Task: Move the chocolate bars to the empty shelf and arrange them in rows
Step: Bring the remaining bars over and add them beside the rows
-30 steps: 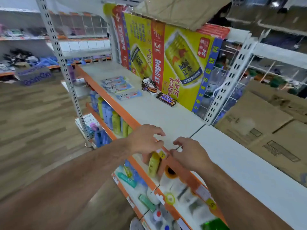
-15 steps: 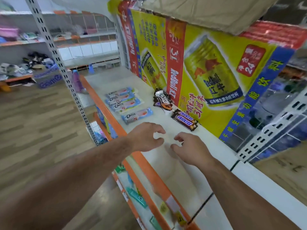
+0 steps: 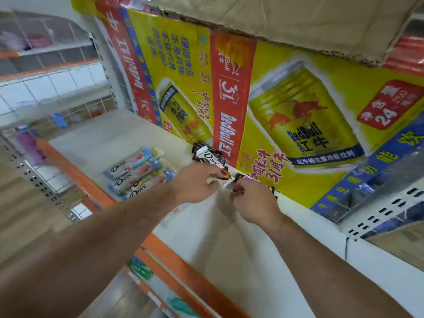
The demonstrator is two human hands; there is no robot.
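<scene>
Both hands reach over the white shelf, close together near its back edge but not touching each other. The left hand has its fingers curled, with thumb and fingertips at the near end of the top bar in a small pile of dark Dove bars. That pile lies against the foot of the yellow Red Bull carton, which stands along the back of the shelf. Motion blur hides whether the left hand pinches the wrapper or only touches it.

The right hand is just beside it, knuckles up and fingers curled down over a Snickers bar. Only a blue-and-white sliver and a dark edge of that bar show past the fingers, so I cannot tell whether the hand grips it.

To the left, near the orange front lip, 3 light-coloured Dove bars lie side by side in a row, logos facing the camera — well apart from the dark pile.

A sheet of brown cardboard hangs overhead. Below the lip, green packets sit on a lower shelf, too blurred to identify. Wood-pattern floor spreads out to the left.
</scene>
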